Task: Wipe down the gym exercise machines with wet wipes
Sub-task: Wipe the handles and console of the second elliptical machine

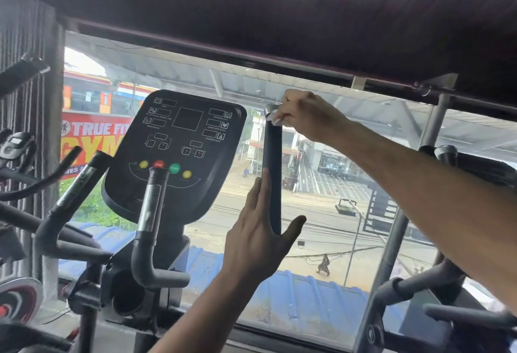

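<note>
Left hand [260, 238], closest to cam, is spread w/ straight fingers and thumb out, cradling the lower part of the upright handle [272, 173] in the web between thumb and forefinger. Big window [321, 212] spans the bkgd w/ a street outside. Dark console [179, 151] of the machine sits left of the handle, coloured buttons along its lower edge. Right hand [300, 113] is curled at the handle's top end cap, pinching a small white wipe [277, 120] against it; wipe mostly hidden by fingers.
</note>
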Motion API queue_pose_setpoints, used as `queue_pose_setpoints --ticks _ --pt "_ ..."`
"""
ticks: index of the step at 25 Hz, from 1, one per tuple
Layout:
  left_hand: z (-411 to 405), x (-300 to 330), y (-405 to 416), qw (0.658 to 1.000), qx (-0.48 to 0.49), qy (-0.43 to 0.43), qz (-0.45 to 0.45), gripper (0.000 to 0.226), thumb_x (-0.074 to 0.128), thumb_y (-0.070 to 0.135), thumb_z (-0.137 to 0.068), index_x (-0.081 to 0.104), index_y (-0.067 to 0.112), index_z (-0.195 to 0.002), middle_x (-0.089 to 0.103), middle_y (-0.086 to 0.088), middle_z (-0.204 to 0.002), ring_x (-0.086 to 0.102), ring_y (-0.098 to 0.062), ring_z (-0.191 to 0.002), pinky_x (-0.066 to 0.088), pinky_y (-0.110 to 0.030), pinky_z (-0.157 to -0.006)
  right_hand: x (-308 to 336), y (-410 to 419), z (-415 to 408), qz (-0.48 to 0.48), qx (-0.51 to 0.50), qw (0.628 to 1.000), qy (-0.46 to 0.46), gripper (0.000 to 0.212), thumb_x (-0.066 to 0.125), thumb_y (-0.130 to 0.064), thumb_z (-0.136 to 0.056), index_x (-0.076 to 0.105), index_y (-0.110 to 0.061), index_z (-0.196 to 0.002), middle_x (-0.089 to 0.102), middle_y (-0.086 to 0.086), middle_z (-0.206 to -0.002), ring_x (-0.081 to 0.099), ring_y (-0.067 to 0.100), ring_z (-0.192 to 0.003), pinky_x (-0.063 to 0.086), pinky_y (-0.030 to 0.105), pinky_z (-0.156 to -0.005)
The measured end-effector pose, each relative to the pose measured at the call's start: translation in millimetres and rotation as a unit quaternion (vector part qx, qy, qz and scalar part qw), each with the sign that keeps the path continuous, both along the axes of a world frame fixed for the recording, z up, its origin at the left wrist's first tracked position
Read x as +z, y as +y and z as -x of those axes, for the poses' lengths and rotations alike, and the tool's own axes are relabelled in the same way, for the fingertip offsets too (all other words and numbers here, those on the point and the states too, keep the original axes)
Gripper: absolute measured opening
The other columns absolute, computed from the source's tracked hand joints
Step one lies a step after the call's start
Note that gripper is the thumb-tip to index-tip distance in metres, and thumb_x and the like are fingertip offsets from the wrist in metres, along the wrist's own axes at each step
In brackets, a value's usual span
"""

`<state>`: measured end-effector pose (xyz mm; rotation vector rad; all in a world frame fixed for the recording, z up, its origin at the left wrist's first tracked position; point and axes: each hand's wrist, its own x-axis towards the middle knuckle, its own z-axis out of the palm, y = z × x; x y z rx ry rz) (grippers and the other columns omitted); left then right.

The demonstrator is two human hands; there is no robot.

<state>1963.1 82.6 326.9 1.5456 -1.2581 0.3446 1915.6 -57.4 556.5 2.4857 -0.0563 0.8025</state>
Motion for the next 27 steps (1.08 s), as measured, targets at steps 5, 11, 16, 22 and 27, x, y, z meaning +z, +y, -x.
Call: queue_pose_setpoints --ticks 5,11,16,22,27 --pt "1.0 -0.7 3.5 1.000 0.012 -0.008 0.007 0.101 0.052 0.074 -0.092 -0.025 0.054 -0.156 -0.019 0.038 -0.164 0.052 -0.014 -0.139 0.056 -0.035 -0.077 -19.7 6.1 -2.3 -0.010 0.035 0.999 -0.025 0.011 0.072 -0.003 -0.091 0.078 -0.001 -0.099 0.064 0.011 -0.093 0.060 0.018 -0.077 0.059 0.031 -0.073" --pt "0.6 -3.7 1.4 1.000 0.020 -0.003 0.007 0.102 0.050 0.075 -0.090 -0.023 0.053 -0.157 -0.019 0.040 -0.163 0.064 -0.017 -0.122 0.053 -0.032 -0.070 0.1 -4.0 13.0 0.052 0.011 0.998 0.026 0.022 0.064 -0.014 -0.096 0.076 -0.009 -0.113 0.062 0.008 -0.091 0.063 0.022 -0.067 0.058 0.033 -0.062" --pt "-1.7 -3.9 0.7 1.000 0.020 -0.007 0.007 0.101 0.047 0.074 -0.086 -0.021 0.053 -0.157 -0.016 0.038 -0.165 0.062 -0.017 -0.127 0.060 -0.039 -0.077 12.0 10.9 -33.8 0.077 -0.041 0.991 0.101 0.015 0.061 -0.001 -0.097 0.075 -0.003 -0.101 0.060 0.006 -0.098 0.060 0.019 -0.082 0.058 0.039 -0.074" --pt "-3.9 -7.0 -0.7 1.000 0.014 -0.010 0.013 0.099 0.042 0.077 -0.085 -0.018 0.052 -0.159 -0.011 0.035 -0.167 0.065 -0.023 -0.121 0.060 -0.041 -0.073 25.7 27.9 -16.4 -0.007 -0.031 0.980 0.197 0.016 0.064 -0.010 -0.097 0.076 -0.013 -0.108 0.058 -0.012 -0.097 0.054 -0.004 -0.085 0.047 0.016 -0.084" --pt "-3.5 -8.2 -2.8 1.000 0.017 -0.004 0.009 0.099 0.044 0.076 -0.086 -0.018 0.051 -0.159 -0.015 0.039 -0.165 0.069 -0.023 -0.112 0.060 -0.041 -0.072 60.8 -8.8 -22.7 0.011 -0.001 0.999 0.042 0.014 0.069 -0.010 -0.095 0.078 -0.013 -0.105 0.070 -0.003 -0.102 0.065 0.010 -0.087 0.058 0.034 -0.089"
